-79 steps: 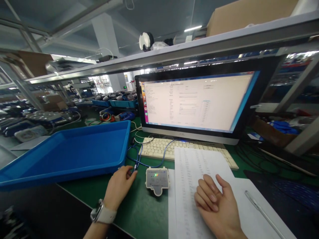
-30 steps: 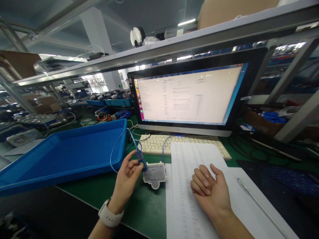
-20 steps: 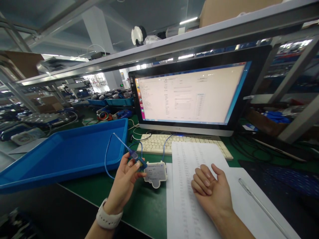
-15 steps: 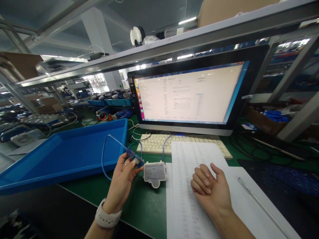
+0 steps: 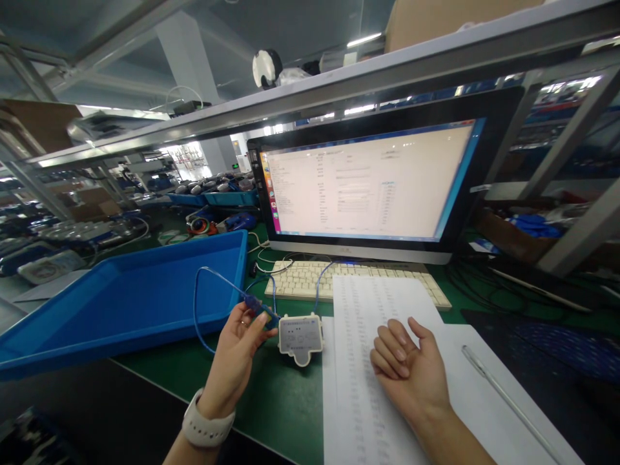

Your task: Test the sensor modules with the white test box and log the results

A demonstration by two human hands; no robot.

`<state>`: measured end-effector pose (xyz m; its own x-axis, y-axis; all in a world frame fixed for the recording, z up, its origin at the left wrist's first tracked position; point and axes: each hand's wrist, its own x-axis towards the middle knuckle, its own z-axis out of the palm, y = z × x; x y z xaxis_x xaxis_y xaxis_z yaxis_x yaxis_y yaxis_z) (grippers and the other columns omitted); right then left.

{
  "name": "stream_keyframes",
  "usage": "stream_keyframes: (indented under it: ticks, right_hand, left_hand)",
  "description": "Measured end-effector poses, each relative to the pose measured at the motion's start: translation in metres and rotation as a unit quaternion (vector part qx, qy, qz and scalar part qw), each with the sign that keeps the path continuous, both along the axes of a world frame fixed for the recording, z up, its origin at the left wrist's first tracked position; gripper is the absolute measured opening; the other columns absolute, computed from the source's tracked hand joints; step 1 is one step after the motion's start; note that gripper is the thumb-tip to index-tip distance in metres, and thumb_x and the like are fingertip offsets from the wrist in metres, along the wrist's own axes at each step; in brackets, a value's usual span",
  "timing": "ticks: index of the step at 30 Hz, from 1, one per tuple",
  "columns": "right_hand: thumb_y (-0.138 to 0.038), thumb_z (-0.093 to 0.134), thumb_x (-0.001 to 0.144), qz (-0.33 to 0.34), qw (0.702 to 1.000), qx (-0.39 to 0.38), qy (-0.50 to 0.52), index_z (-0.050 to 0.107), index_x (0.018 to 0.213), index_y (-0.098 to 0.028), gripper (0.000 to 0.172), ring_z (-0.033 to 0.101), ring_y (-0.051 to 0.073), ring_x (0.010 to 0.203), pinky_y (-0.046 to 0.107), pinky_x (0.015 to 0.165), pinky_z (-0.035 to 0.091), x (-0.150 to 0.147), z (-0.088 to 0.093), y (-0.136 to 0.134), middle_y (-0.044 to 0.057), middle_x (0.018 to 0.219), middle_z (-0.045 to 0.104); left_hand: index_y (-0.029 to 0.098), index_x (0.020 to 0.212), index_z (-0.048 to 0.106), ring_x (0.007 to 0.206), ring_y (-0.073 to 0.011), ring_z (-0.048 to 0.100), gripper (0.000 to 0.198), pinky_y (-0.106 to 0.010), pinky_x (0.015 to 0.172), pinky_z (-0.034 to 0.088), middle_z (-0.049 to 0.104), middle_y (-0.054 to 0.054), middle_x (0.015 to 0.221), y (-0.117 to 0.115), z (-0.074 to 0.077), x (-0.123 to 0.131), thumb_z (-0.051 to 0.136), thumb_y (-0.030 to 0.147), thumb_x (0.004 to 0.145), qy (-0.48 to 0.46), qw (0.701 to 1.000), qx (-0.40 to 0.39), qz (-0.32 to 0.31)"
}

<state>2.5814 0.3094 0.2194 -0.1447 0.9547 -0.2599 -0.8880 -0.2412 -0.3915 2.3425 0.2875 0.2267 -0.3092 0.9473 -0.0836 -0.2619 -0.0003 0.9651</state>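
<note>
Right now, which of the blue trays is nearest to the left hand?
The large blue tray, just beside the left hand; the smaller blue trays stand farther back and hold many items.

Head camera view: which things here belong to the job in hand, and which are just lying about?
Likely in the job:
blue plug, held in the left hand
white-edged box, beside that hand
perhaps the lit monitor

Seemingly just lying about:
pen, on the paper
blue tray, at the left
cardboard box, up on the shelf
</note>
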Motion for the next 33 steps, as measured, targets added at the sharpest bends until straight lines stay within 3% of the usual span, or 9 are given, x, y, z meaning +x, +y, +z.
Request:
stream_keyframes:
  ticks: [2,4,8,11,14,17,23,28,33]
  right_hand:
    - [-0.036,0.061,0.074,0.009,0.998,0.03,-0.046,0.041,0.05,-0.019,0.036,0.015,0.004,0.032,0.019,0.03,0.015,-0.001,-0.001,-0.001,-0.008,0.042,0.033]
    - [-0.04,0.063,0.074,0.019,0.985,0.071,-0.158,0.045,0.053,-0.018,0.036,0.018,0.004,0.033,0.019,0.032,0.017,-0.003,-0.002,-0.004,-0.006,0.044,0.039]
    - [-0.043,0.068,0.071,0.073,0.897,0.148,-0.409,0.064,0.074,-0.018,0.026,0.034,0.006,0.042,0.019,0.038,0.025,-0.01,-0.003,-0.011,-0.002,0.057,0.052]
    - [-0.044,0.07,0.069,0.133,0.87,0.191,-0.435,0.067,0.09,-0.019,0.032,0.038,0.008,0.046,0.021,0.04,0.029,-0.015,-0.002,-0.015,-0.001,0.066,0.055]
    - [-0.044,0.072,0.068,0.162,0.858,0.225,-0.434,0.067,0.08,-0.018,0.029,0.042,0.009,0.05,0.022,0.044,0.032,-0.017,0.0,-0.016,0.0,0.066,0.057]
    - [-0.045,0.072,0.068,0.176,0.857,0.219,-0.433,0.06,0.068,-0.017,0.03,0.042,0.008,0.049,0.022,0.045,0.032,-0.017,0.0,-0.017,0.0,0.064,0.058]
    - [-0.047,0.071,0.069,0.183,0.852,0.222,-0.438,0.054,0.069,-0.018,0.034,0.043,0.008,0.048,0.021,0.045,0.032,-0.016,-0.002,-0.018,-0.002,0.06,0.054]
    - [-0.044,0.07,0.071,0.18,0.833,0.243,-0.462,0.056,0.07,-0.018,0.03,0.042,0.009,0.051,0.022,0.047,0.033,-0.015,-0.005,-0.018,-0.003,0.059,0.052]
    - [-0.042,0.068,0.075,0.141,0.803,0.282,-0.507,0.065,0.084,-0.02,0.024,0.048,0.013,0.061,0.025,0.055,0.038,-0.014,-0.008,-0.019,0.0,0.069,0.058]
  left_hand:
    - [0.02,0.104,0.052,0.095,-0.0167,0.059,0.039,-0.026,0.073,0.055,0.061,-0.003,0.102,-0.001,0.003,0.002,0.072,0.032,0.072,0.001,1.0,-0.001,-0.008]
    - [0.018,0.104,0.052,0.092,-0.0177,0.061,0.041,-0.026,0.068,0.056,0.062,-0.005,0.1,-0.006,0.006,0.008,0.072,0.033,0.071,0.01,0.999,-0.01,-0.038]
    - [0.016,0.1,0.054,0.071,-0.0156,0.061,0.045,-0.025,0.056,0.053,0.064,-0.005,0.083,-0.022,0.004,0.03,0.076,0.033,0.064,0.026,0.983,-0.07,-0.165]
    - [0.018,0.096,0.054,0.058,-0.0095,0.056,0.04,-0.02,0.052,0.045,0.063,-0.001,0.073,-0.035,-0.001,0.047,0.074,0.026,0.064,0.037,0.963,-0.108,-0.244]
    - [0.018,0.095,0.054,0.058,-0.0077,0.054,0.034,-0.018,0.052,0.04,0.065,-0.001,0.074,-0.04,-0.002,0.057,0.07,0.022,0.066,0.071,0.947,-0.119,-0.289]
    - [0.018,0.093,0.053,0.059,-0.008,0.054,0.032,-0.018,0.054,0.038,0.065,-0.001,0.073,-0.039,0.0,0.061,0.069,0.021,0.066,0.086,0.945,-0.117,-0.293]
    - [0.018,0.096,0.052,0.066,-0.012,0.057,0.032,-0.023,0.064,0.043,0.065,-0.001,0.073,-0.039,-0.007,0.06,0.067,0.025,0.068,0.093,0.96,-0.089,-0.249]
    - [0.018,0.107,0.059,0.071,-0.0158,0.06,0.039,-0.026,0.068,0.046,0.068,-0.004,0.077,-0.041,-0.009,0.062,0.067,0.025,0.069,0.123,0.958,-0.077,-0.246]
    - [0.018,0.096,0.068,0.073,-0.0183,0.064,0.032,-0.029,0.07,0.05,0.07,-0.007,0.083,-0.032,0.0,0.055,0.072,0.028,0.066,0.14,0.963,-0.049,-0.224]
